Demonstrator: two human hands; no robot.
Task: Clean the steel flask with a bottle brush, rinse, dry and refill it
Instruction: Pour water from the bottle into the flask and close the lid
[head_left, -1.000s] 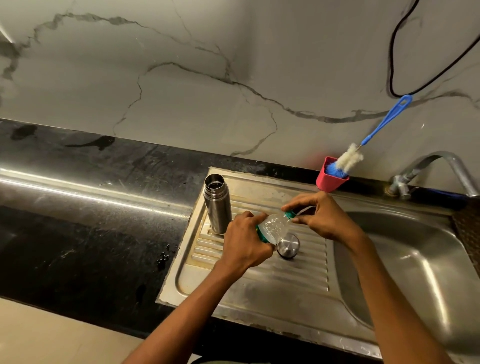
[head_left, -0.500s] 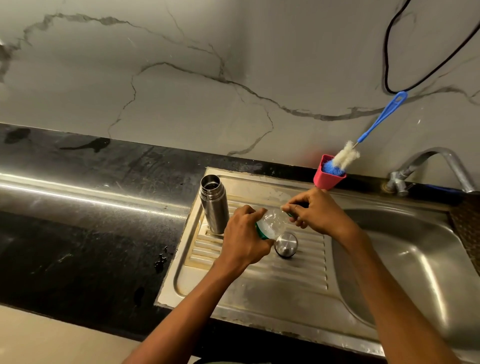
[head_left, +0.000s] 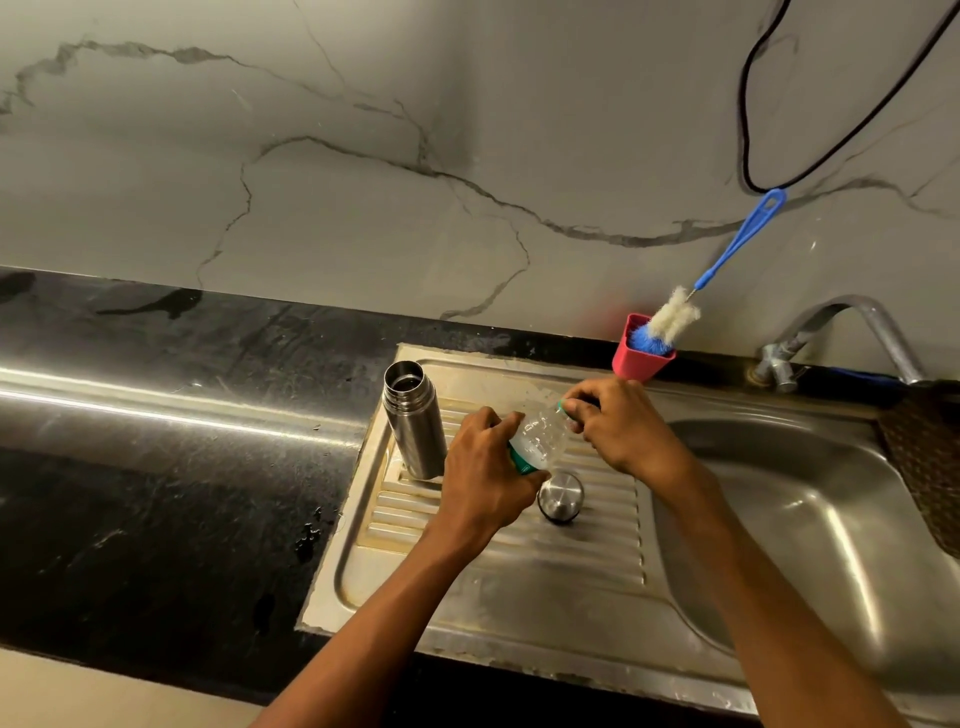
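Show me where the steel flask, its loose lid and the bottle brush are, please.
steel flask (head_left: 415, 423): head view, on the middle of its upright body.
lid (head_left: 561, 493): head view, on its domed top.
bottle brush (head_left: 674, 319): head view, on the white bristles above the red cup.

The steel flask (head_left: 414, 421) stands upright and uncapped on the ribbed drainboard (head_left: 519, 582), its round steel cap (head_left: 561, 493) lying nearby; the bottle brush (head_left: 696, 291), blue-handled with white bristles, leans in a red cup (head_left: 640, 361)
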